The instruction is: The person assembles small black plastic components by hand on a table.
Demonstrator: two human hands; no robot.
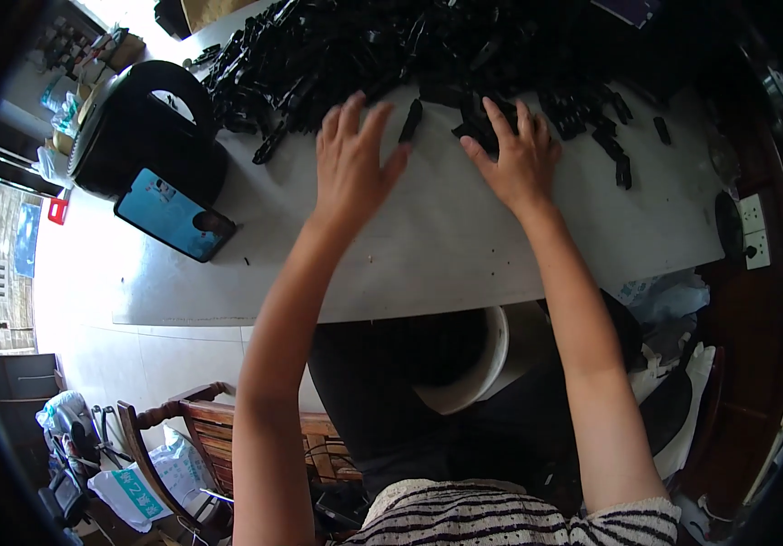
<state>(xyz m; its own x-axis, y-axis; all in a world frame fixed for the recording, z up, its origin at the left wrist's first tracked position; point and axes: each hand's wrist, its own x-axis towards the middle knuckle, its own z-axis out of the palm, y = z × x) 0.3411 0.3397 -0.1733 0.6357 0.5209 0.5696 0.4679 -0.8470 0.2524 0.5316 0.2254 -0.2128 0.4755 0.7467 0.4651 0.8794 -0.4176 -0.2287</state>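
A big heap of small black plastic parts (pixel 382 45) covers the far side of a white table (pixel 428 246). My left hand (pixel 352 155) lies flat on the table with fingers spread, its fingertips at the heap's near edge, holding nothing. My right hand (pixel 517 155) reaches into a clump of black parts (pixel 487 114), fingers spread over them; whether it grips any I cannot tell. A single black part (pixel 410 121) lies between the two hands. Several loose parts (pixel 614 150) lie scattered to the right of my right hand.
A phone with a blue case (pixel 173 214) leans against a black bag or container (pixel 141 127) at the table's left. A white bucket (pixel 478 359) stands under the table's near edge. A wooden chair (pixel 200 428) is at lower left. A white power socket (pixel 753 232) sits far right.
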